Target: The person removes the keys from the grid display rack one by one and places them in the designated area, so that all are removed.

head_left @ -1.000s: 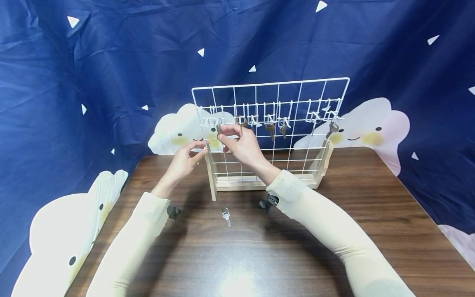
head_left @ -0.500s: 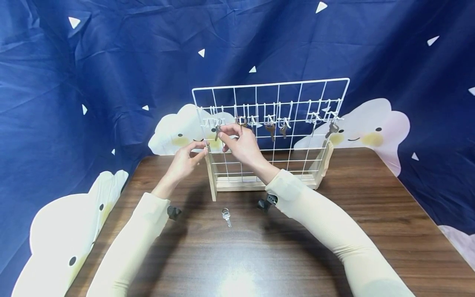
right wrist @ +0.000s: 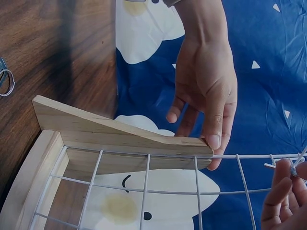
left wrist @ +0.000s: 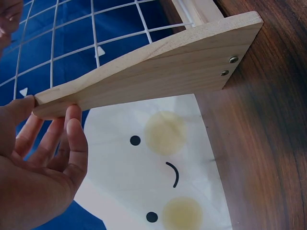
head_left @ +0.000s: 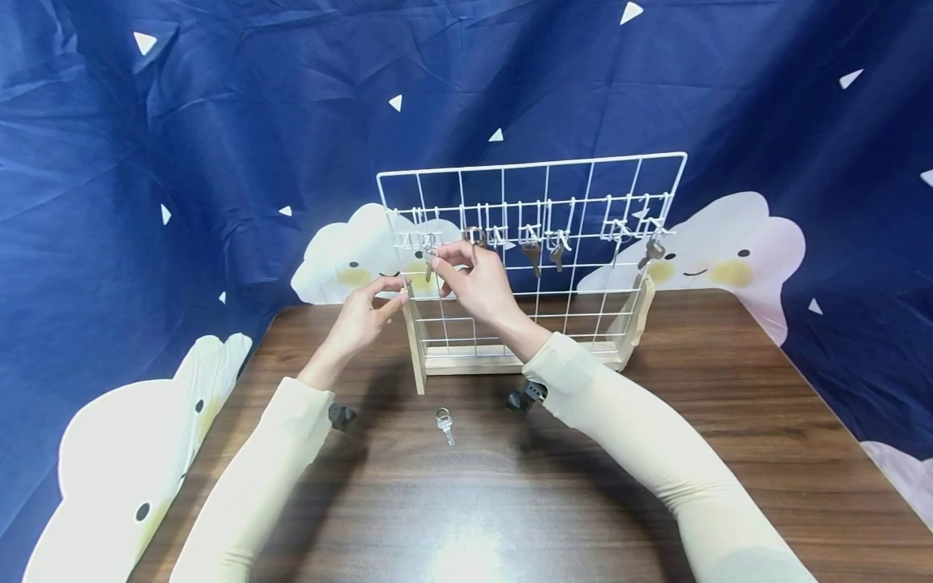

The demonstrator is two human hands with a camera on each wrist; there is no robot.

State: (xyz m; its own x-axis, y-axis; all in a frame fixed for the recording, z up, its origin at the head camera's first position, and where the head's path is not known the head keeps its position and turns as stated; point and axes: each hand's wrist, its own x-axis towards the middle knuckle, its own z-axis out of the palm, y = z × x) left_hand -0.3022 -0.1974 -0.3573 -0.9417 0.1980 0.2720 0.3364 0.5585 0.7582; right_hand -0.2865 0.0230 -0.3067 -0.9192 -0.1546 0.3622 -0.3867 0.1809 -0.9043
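Observation:
My right hand (head_left: 477, 279) pinches a small metal key (head_left: 428, 269) between thumb and forefinger at the leftmost hooks of a white wire grid rack (head_left: 532, 165). The key's ring overlaps a hook in the head view. At the right wrist view's edge, the same hand's fingers (right wrist: 279, 203) close on a small shiny part. My left hand (head_left: 360, 316) grips the top end of the rack's left wooden side support (left wrist: 158, 72), thumb on one face and fingertips on the other. Another silver key (head_left: 445, 427) with a ring lies on the table before the rack.
Several keys hang along the hook row, among them a brownish key (head_left: 532, 257) in the middle and a dark one (head_left: 653, 253) at the right end. The brown wooden table (head_left: 583, 502) runs back to a blue curtain (head_left: 291, 105) printed with clouds.
The key in my right fingers has swung and dropped slightly, its blade now pointing down. Both hands and the rack stay almost where they were.

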